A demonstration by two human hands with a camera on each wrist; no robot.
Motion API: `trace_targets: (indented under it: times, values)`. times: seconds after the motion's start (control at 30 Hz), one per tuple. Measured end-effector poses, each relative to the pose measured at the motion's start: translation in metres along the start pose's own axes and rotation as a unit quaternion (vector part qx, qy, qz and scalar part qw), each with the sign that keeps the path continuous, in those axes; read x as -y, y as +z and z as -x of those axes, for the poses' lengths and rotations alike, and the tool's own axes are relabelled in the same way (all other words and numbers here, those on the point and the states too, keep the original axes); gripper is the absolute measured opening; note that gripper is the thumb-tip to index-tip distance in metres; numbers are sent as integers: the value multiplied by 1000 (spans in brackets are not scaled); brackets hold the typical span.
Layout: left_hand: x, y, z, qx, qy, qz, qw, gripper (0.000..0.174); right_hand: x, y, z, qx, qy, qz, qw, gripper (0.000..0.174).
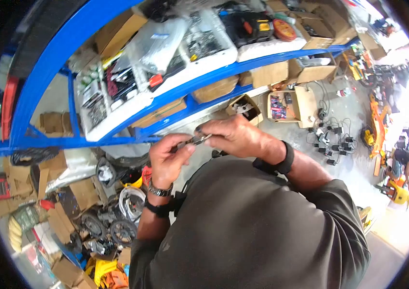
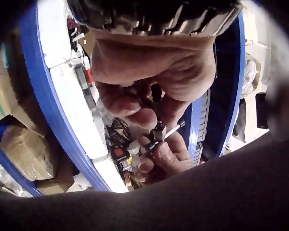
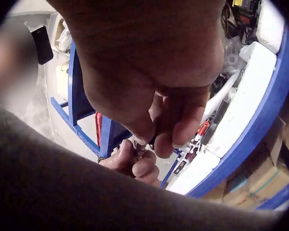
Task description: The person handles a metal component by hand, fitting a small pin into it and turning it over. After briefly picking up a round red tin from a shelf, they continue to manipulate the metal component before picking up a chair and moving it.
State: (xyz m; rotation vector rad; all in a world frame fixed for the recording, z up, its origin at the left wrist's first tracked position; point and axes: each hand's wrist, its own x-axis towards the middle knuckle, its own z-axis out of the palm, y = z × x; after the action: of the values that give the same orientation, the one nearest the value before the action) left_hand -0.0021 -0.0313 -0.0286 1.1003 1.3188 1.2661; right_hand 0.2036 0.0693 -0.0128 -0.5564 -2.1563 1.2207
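Small metal part (image 1: 198,140): being held between both hands, just past the front of the dark shirt (image 1: 257,221); looking too small to name.
Thin light stick (image 2: 173,130): poking out sideways by the metal part, ending in a black tip.
Left hand (image 1: 167,158): grasping one side of the metal part, bending fingers and thumb around it.
Right hand (image 1: 236,135): pinching the other side with thumb and fingers.
Shiny metal band (image 1: 160,191): going round the left wrist, near a black strap (image 1: 160,209).
White trays (image 1: 132,103): sitting on the blue shelf (image 1: 262,61), holding little bits and bags.
Open cardboard box (image 1: 305,108): resting on the floor, holding small packs.
Small black things (image 1: 332,144): lying in a bunch on the floor, near that box.
Wheels (image 1: 123,232): lying in a messy pile with boxes and bags.
Other person (image 1: 403,161): bending down far off on the right.
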Motion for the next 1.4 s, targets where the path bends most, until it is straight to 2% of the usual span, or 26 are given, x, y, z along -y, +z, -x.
trace_targets:
  times: [0.1,0.2,0.23,0.33,0.37,0.5,0.6,0.63,0.73,0.8,0.97,1.17,1.27,1.3,1.4]
  values:
    - [4,-5,-3,21,-38,65,997,12,-4,2,-4,25,-51,45,997,22]
    - [-4,3,-3,-14,-31,-22,999,12,-8,5,-5,-6,-25,-18,1000,20]
    - [-3,2,-4,-13,-39,-10,999,12,-9,5,-6,-11,-37,-8,999,25]
    - [-3,6,-7,-32,4,-16,999,12,5,-2,-6,-3,48,-55,997,33]
    - [-2,5,-7,-32,-1,-4,999,13,-3,-2,-5,22,58,-57,996,44]
    - [1,7,-10,-67,15,-30,997,16,-10,-11,-3,72,196,-258,943,50]
    - [4,10,-13,-59,31,-51,996,17,-8,-12,-4,55,204,-200,957,50]
    - [4,12,-15,-56,30,-52,997,17,-5,-15,-2,53,183,-157,969,53]
    - [7,18,-23,-19,30,-59,998,16,-8,-21,5,58,187,-167,966,54]
    - [12,25,-27,10,26,-59,998,17,-11,-25,13,35,172,-129,976,54]
    - [8,54,-39,26,34,-79,996,16,-13,-51,26,25,155,-86,984,56]
    - [2,113,-58,4,114,-150,982,13,-36,-98,49,52,164,-161,972,60]
    - [-5,154,-71,9,17,-73,997,14,-43,-138,66,25,127,-63,990,64]
    - [-7,172,-77,-8,1,-41,999,14,-48,-148,72,-10,107,-55,993,68]
    - [-14,218,-97,-14,-13,-21,1000,14,-59,-193,88,-16,104,-21,994,67]
